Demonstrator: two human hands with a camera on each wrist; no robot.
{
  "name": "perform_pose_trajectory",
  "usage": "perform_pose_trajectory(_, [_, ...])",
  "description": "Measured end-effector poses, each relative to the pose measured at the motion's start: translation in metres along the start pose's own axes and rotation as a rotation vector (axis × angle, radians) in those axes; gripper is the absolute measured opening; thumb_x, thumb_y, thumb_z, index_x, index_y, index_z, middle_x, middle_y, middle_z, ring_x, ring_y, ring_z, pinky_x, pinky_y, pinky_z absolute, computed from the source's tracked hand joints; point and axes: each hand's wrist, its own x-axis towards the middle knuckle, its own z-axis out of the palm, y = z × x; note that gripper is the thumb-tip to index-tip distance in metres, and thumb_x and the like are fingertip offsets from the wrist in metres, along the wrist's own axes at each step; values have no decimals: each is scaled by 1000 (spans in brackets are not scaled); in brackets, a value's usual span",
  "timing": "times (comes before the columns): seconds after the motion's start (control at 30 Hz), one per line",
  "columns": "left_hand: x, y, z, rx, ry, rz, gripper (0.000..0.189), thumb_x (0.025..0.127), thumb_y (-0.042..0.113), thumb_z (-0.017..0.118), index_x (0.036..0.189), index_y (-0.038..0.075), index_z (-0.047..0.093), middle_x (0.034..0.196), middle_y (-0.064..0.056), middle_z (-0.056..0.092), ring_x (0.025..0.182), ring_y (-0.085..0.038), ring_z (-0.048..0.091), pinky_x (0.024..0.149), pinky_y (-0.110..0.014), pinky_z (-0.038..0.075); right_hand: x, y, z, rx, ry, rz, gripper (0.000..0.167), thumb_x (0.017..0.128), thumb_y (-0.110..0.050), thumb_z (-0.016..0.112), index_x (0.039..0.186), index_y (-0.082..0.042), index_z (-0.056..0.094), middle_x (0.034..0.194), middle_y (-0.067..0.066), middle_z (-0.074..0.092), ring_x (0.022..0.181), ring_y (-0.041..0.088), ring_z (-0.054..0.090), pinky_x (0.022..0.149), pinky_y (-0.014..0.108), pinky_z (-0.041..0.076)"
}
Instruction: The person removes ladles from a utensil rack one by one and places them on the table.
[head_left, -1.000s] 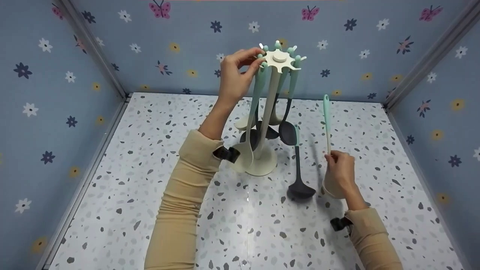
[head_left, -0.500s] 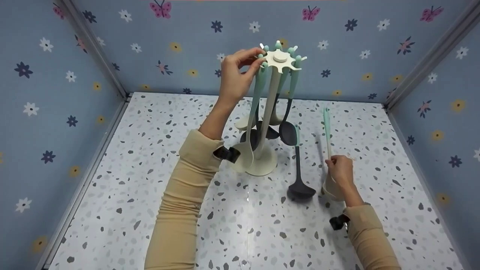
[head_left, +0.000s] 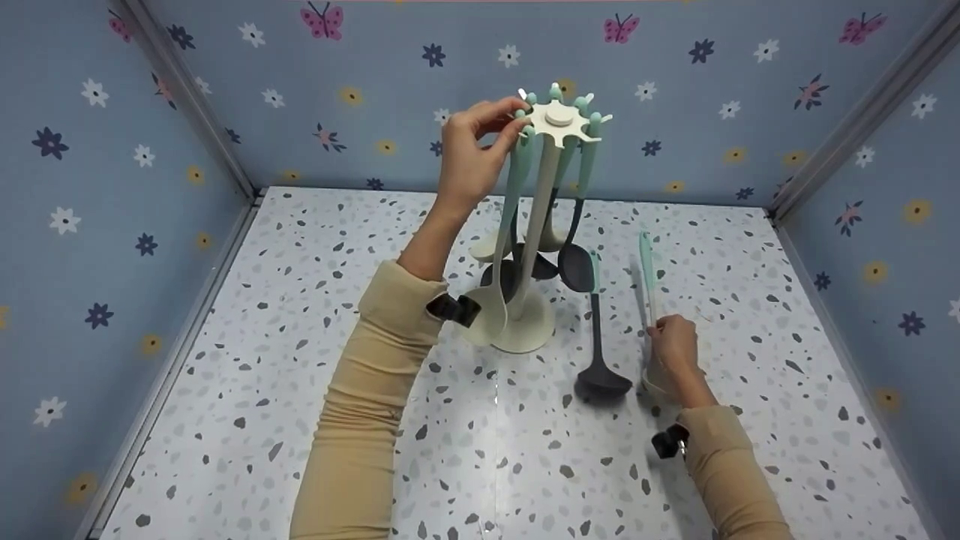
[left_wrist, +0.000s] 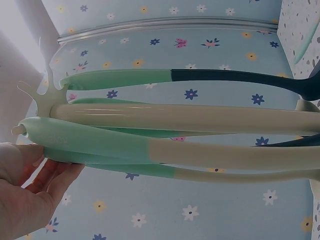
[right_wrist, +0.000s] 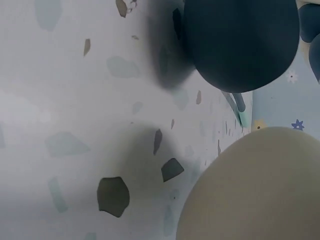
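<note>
At the upper middle of the head view, my left hand pinches the top of a mint-handled cream spoon hanging on the utensil rack. The left wrist view shows the fingers against the underside of its handle. On the right, my right hand pinches the shaft of a cream ladle with a mint handle, whose bowl is mostly hidden under the hand. That bowl fills the lower right of the right wrist view. The right fingers are not visible there.
A dark ladle with a mint handle lies on the speckled table, between the rack's round base and my right hand. Several other utensils, such as a dark spoon, hang on the rack. Patterned walls enclose the table.
My right hand has moved toward me and slightly left, bringing the cream ladle down; its handle end now sits nearer and tilts left. My left hand stays at the rack.
</note>
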Motion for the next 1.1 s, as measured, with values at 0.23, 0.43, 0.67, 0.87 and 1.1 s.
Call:
perform_pose_trajectory(0.23, [2,-17,1,-1,5,7,17,83,9,61,94,-3,67,85,-9,61,77,-14,58,64,-25,50,5,2,6,-31,-36,34,22,87,-5,53,96,13,61,88,23,61,71,25,58,60,34,49])
perform_pose_trajectory(0.43, [2,-17,0,3,1,-5,17,84,10,61,94,-2,67,85,-9,61,77,-14,58,65,-23,50,8,-2,11,-43,-68,115,23,87,-6,52,99,13,59,91,22,58,77,26,55,66,37,48])
perform_pose_trajectory(0.67, [0,-6,0,13,-2,6,18,83,6,60,95,-7,65,87,-14,61,79,-17,59,67,-23,49,9,-8,15,-52,-106,168,21,89,-6,48,95,11,60,82,15,58,68,22,52,60,32,46])
perform_pose_trajectory(0.87, [-5,15,-2,27,-6,4,17,84,1,59,94,-11,63,88,-18,61,79,-20,59,67,-23,49,9,-9,16,-52,-128,204,22,90,-6,44,99,11,55,84,16,55,71,24,53,65,35,47])
perform_pose_trajectory(1.1, [-4,15,-1,9,5,4,16,83,1,59,93,-10,64,86,-16,61,77,-18,59,67,-26,50,10,-6,18,-48,-136,222,20,90,-5,43,99,11,52,82,15,53,69,23,52,60,30,45])
